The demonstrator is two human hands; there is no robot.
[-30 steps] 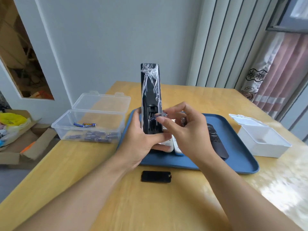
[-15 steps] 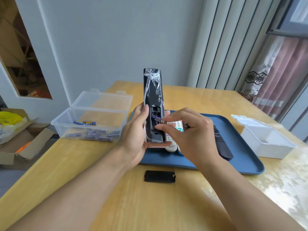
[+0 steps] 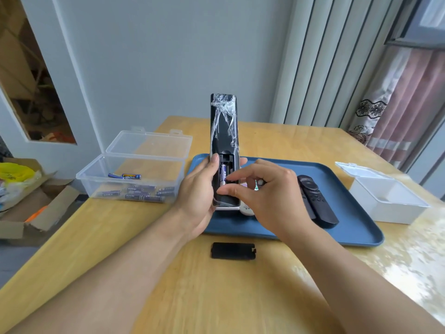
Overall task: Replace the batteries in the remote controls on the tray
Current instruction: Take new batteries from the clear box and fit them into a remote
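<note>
The left hand [image 3: 197, 191] grips a long black remote wrapped in clear plastic [image 3: 224, 141], standing upright. The right hand [image 3: 262, 189] seems to pinch a purple battery [image 3: 223, 175] in its open slot.

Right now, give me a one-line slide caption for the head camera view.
Left hand holds a plastic-wrapped black remote upright over the blue tray while right hand seats a battery.

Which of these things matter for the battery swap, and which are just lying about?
Part of the job: held black remote, battery in its compartment, battery cover, clear box of batteries, blue tray, second black remote.

Lying about: white box, cardboard box.
</note>
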